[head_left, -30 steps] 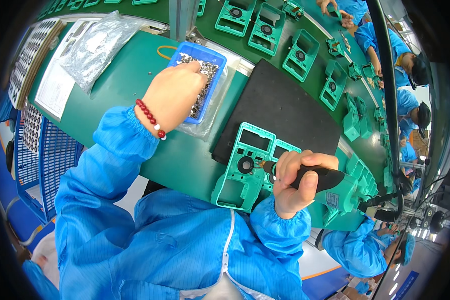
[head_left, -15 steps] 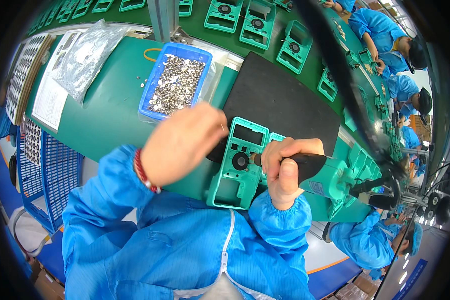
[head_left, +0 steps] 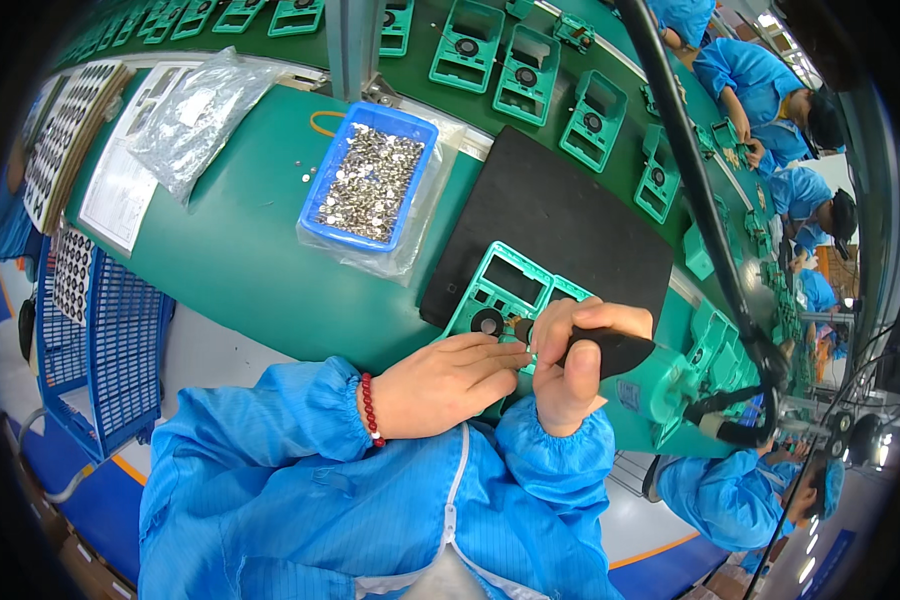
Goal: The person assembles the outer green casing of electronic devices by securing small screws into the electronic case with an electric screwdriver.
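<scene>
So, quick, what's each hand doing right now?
Left hand: mostly straightened out; whether it pinches something small cannot be told.
Right hand: closed, holding a black-and-green power driver.

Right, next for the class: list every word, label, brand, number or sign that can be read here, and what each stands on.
None can be read clearly.
Sheet on the bench: print too small.
Label on the tool in the right hand: too small and blurred.
White strip by the mat: any marks too small.
</scene>
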Action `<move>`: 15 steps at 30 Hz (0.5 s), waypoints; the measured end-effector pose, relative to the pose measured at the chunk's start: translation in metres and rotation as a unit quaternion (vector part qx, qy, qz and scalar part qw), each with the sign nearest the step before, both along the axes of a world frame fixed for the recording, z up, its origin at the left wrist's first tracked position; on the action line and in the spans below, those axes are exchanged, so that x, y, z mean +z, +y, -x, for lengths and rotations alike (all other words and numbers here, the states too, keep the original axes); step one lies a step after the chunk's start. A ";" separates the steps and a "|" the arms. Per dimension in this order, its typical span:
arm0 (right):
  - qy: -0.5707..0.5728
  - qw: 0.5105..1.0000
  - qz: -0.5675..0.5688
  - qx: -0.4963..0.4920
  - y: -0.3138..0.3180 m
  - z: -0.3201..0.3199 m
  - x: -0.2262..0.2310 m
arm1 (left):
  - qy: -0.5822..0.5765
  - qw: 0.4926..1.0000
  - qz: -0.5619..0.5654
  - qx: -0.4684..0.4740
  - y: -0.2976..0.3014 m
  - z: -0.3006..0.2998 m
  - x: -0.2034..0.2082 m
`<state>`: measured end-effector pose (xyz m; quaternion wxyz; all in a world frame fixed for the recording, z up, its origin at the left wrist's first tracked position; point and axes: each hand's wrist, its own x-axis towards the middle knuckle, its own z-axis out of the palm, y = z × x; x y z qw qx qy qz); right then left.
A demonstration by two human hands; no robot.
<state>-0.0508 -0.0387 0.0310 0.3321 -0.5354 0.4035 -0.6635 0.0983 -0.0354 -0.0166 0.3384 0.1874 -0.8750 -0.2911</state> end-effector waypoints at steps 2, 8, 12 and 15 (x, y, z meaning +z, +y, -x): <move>0.040 0.999 -0.001 0.014 0.005 0.005 0.002 | -0.006 1.000 -0.012 0.009 0.002 0.002 -0.003; -0.062 0.997 0.040 0.039 0.008 -0.005 0.030 | 0.073 0.989 -0.103 0.072 0.004 -0.004 0.001; -0.084 0.973 0.090 0.197 0.014 0.005 0.039 | 0.132 0.970 -0.170 0.116 0.005 -0.012 0.002; -0.042 0.984 0.080 0.157 0.023 -0.002 0.043 | 0.151 0.964 -0.188 0.112 0.003 -0.013 0.007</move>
